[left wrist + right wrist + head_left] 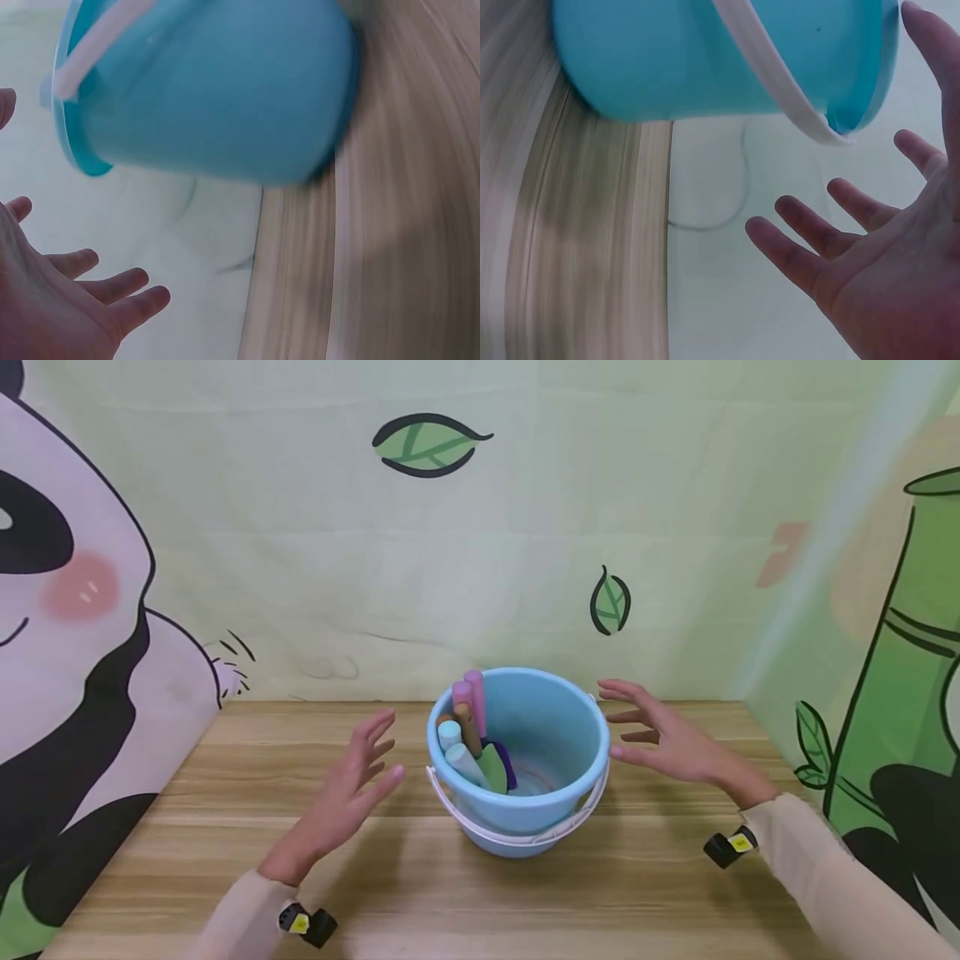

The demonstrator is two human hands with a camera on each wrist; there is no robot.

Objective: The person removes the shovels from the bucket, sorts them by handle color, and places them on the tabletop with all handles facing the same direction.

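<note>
A light blue bucket (517, 814) stands upright on the wooden table, its white handle (536, 839) hanging down at the front. Inside, along its left wall, lean pink rods (476, 697), a brown stick (467, 729), pale blue cylinders (465, 764) and a green rounded piece (492, 768) beside a dark purple one (511, 766). My left hand (345, 793) is held in the air left of the bucket, fingers spread and holding nothing. On the other side my right hand (667, 739) has its fingers extended, with the thumb tip right by the rim in the right wrist view.
Behind the wooden table (225, 827) hangs a pale green backdrop (300, 527) printed with leaves, a panda at left and bamboo at right. Each sleeve carries a small black camera, one at the left wrist (307, 925) and one at the right (730, 846).
</note>
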